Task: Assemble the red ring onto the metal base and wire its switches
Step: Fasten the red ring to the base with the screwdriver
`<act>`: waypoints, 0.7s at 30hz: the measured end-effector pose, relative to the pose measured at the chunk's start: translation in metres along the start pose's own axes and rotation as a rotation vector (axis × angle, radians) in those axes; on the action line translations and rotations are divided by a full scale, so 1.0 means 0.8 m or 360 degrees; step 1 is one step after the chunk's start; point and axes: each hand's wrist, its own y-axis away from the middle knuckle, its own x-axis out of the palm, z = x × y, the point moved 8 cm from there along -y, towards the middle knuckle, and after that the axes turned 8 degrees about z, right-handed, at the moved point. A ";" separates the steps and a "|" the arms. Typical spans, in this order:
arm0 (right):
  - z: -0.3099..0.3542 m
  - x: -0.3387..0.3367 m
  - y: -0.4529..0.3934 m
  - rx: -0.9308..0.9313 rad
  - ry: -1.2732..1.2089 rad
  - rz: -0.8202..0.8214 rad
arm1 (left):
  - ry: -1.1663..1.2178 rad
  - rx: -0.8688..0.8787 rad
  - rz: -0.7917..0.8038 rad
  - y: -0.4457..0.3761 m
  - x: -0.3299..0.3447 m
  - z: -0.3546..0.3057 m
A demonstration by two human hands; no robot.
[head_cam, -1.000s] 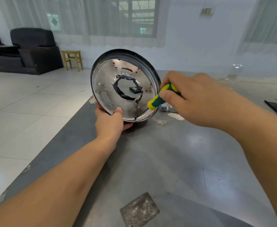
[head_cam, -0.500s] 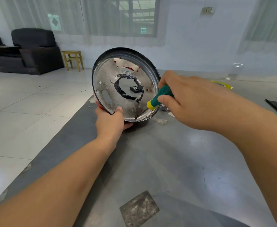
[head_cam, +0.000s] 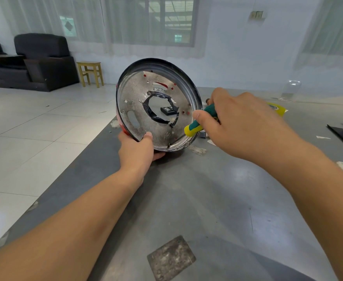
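The left hand (head_cam: 136,148) grips the lower edge of the metal base (head_cam: 158,104) at the centre of the frame, thumb pressed on its near face and fingers curled behind, propping the disc on its rim so that its flat underside tilts toward the camera. The right hand (head_cam: 241,122), reaching in from the right of the frame, is wrapped round the green and yellow handle of a screwdriver (head_cam: 197,125); its thin shaft angles down and left to a point near the bottom rim of the base, apparently onto a screw there, though the tip is too small to be certain.

The red ring (head_cam: 121,126) shows only as a sliver of red behind the left edge of the disc and as red glimpsed through small holes in the plate, which suggests it sits against the far side. Holding the base upright likely gives the tool straight access to the fasteners while the left hand braces against the turning force. A ragged central opening edged in black tape lets a small dark part on the counter (head_cam: 186,199) show through.

My reading is that the ring is being fastened and the switch wiring is yet to come. The risk is the tip slipping off the screw.
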 end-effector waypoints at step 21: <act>-0.131 0.055 0.054 0.0547 -0.0931 -0.0614 | 0.0160 0.0101 -0.0128 -0.005 -0.012 -0.005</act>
